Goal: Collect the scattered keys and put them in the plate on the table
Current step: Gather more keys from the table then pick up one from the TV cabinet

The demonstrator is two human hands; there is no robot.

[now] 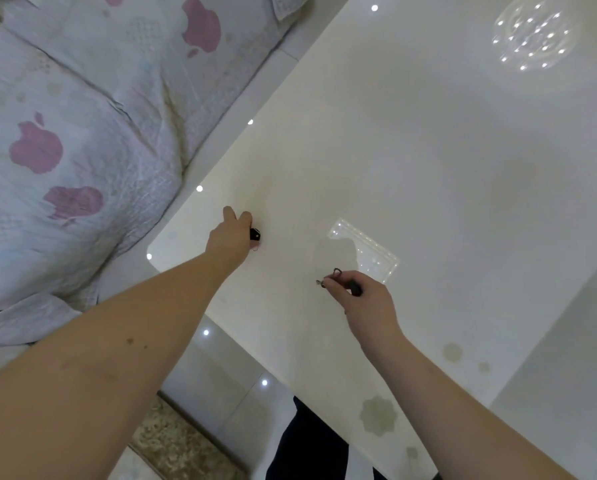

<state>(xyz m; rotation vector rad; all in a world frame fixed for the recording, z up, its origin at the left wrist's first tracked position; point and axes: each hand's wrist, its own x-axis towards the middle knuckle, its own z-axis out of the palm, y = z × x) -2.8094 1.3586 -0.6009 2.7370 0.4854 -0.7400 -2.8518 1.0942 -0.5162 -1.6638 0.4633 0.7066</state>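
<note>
On the glossy white table, my left hand reaches out near the left corner. Its fingers close on a key with a black head and a pinkish tag, which rests at the table surface. My right hand hovers closer to me. It pinches a bunch of keys with a dark fob and a small ring that sticks out to the left of the fingers. No plate appears in this view.
A sofa with a pale quilted cover printed with pink apples runs along the table's left edge. Ceiling lights reflect in the tabletop. A patterned rug and tiled floor lie below the near edge.
</note>
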